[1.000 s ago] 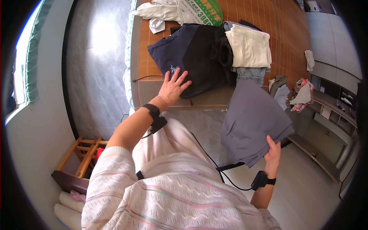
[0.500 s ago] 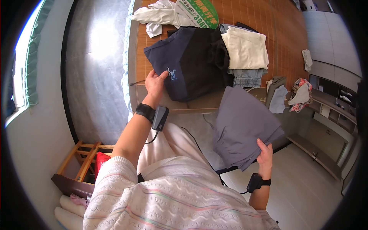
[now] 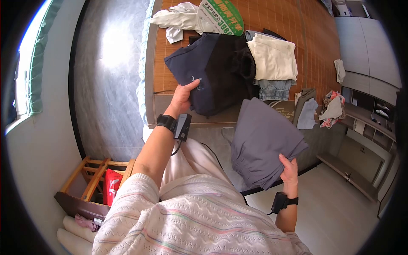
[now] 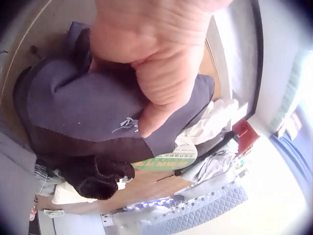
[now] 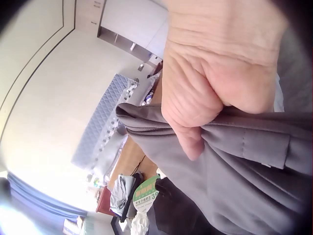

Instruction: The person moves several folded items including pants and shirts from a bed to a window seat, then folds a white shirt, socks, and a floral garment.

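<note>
My left hand [image 3: 182, 97] grips the near edge of a folded navy garment [image 3: 191, 68] with a small pale logo, lying on the bamboo mat of the bed [image 3: 272, 17]. In the left wrist view my thumb lies on top of the navy garment [image 4: 83, 107] and the fingers are under it. My right hand [image 3: 289, 168] holds a folded grey garment [image 3: 263, 140] by its lower corner, up in the air to the right of my lap. The right wrist view shows the fingers bunching the grey cloth [image 5: 234, 161].
A black garment [image 3: 231, 63] lies beside the navy one, then a cream folded piece [image 3: 274, 59] on jeans. A white shirt [image 3: 176, 19] and a green fan [image 3: 221, 17] lie further back. A wooden rack [image 3: 91, 182] stands at lower left, shelves [image 3: 361, 123] at right.
My left hand went from lying flat on the navy garment to gripping its near edge. The right hand with the grey garment moved left and nearer to me.
</note>
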Available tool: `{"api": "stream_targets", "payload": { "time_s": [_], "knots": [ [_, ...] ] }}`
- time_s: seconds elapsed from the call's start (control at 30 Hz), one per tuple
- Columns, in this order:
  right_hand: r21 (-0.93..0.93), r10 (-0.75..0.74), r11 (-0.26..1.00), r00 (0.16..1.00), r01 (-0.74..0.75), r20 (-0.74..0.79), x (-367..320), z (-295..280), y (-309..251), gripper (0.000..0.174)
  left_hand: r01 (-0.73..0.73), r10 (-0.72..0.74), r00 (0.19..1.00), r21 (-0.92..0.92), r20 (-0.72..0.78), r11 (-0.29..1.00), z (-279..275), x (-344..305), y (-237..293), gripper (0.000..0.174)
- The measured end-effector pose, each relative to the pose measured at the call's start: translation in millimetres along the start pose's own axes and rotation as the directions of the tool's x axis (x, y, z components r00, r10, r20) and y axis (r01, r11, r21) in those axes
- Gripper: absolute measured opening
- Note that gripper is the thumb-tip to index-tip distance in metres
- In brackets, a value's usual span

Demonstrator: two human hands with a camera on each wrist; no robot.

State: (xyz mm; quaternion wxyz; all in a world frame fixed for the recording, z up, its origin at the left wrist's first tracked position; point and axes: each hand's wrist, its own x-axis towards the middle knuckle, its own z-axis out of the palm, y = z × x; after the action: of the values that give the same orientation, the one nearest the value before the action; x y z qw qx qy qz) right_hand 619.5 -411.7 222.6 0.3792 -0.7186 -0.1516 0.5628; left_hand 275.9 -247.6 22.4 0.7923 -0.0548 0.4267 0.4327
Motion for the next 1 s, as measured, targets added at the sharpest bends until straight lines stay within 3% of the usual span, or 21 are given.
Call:
{"api": "stream_targets", "payload": {
  "time_s": [0.13,0.2,0.33,0.47,0.53,0.67,0.77,0.83,0.9,1.0],
  "knots": [
    [-0.029,0.0,1.0,1.0,0.0,-0.018,0,4,0,0.039,-0.028,0.028,0.999,-0.003,0.039,1.0,24,-5,4,0.034],
    [-0.031,-0.005,1.0,1.0,0.005,-0.003,0,6,-2,0.039,-0.244,0.248,0.968,0.111,-0.025,0.963,49,-19,9,0.029],
    [-0.038,0.014,0.999,0.999,-0.013,0.037,-4,5,-9,0.041,-0.354,0.346,0.935,0.148,0.074,0.924,93,-54,42,0.026],
    [-0.087,-0.01,0.996,1.0,0.007,-0.028,-5,3,-8,0.045,-0.387,0.363,0.921,0.243,0.138,0.889,114,-110,109,0.021],
    [-0.037,-0.062,0.997,0.997,0.063,0.042,-6,12,-11,0.049,-0.395,0.365,0.918,0.268,0.155,0.879,114,-140,143,0.017],
    [0.002,-0.012,1.0,0.995,0.012,0.1,-3,11,-8,0.048,-0.415,0.381,0.907,0.233,0.176,0.88,128,-198,178,0.013],
    [0.012,-0.01,1.0,0.995,0.009,0.099,1,14,-7,0.048,-0.484,0.424,0.868,0.247,0.259,0.84,146,-210,165,0.015],
    [-0.008,-0.076,0.997,0.993,0.077,0.094,2,11,-1,0.048,-0.484,0.374,0.86,0.326,0.347,0.812,158,-197,143,0.015],
    [-0.011,-0.081,0.997,0.992,0.083,0.101,-2,14,-4,0.048,-0.401,0.293,0.91,0.45,0.293,0.798,173,-175,108,0.019],
    [-0.039,-0.086,0.995,0.994,0.088,0.066,-10,13,-4,0.048,-0.559,0.465,0.825,0.588,0.321,0.585,178,-100,37,0.028]
  ]
}}
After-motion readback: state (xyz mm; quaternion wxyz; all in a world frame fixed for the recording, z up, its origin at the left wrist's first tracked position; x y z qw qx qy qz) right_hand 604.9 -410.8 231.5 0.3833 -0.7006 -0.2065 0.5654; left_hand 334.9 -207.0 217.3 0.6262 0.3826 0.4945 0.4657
